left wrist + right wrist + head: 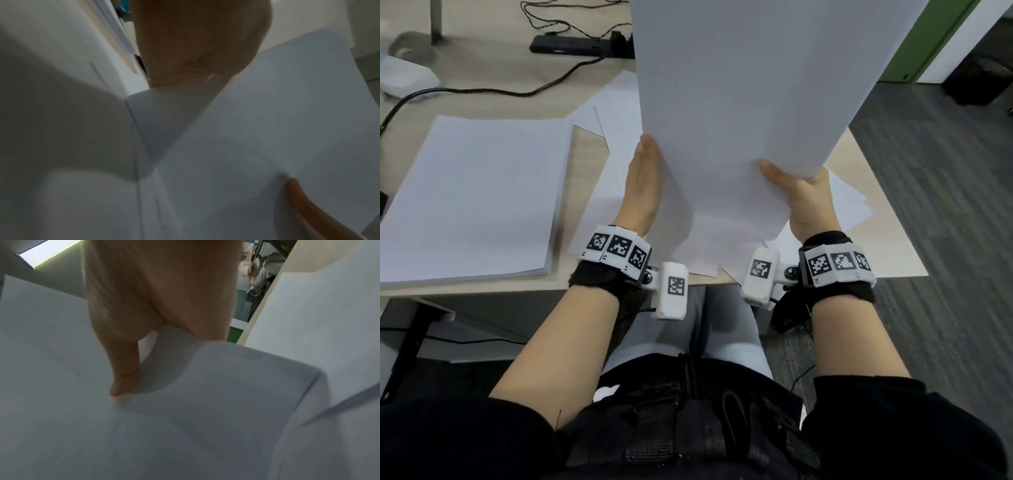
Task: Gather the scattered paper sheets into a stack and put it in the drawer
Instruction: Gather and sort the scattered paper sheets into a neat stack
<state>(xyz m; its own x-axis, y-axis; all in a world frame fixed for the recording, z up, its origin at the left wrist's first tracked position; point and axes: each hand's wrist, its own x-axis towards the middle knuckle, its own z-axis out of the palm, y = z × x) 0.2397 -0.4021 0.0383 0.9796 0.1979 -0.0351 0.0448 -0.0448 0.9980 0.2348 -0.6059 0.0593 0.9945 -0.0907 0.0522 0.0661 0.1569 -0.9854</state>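
I hold a batch of white paper sheets (739, 102) tilted up over the desk, their lower edge near the front. My left hand (643, 185) grips the left side: its thumb lies along the edge and its fingers are hidden behind the paper. At the lower right corner my right hand (801, 195) pinches the batch, thumb in front and fingers behind. In the right wrist view the right thumb (125, 369) presses on the sheets (185, 418). Paper (267, 129) also fills the left wrist view below the left palm (195, 40). More loose sheets (616, 113) lie on the desk underneath. No drawer is in view.
A neat paper stack (476, 195) lies on the left of the wooden desk (887, 260). A black power strip (582, 46) and its cable (482, 90) lie at the back, with a white object (404, 77) at far left. Grey carpet is to the right.
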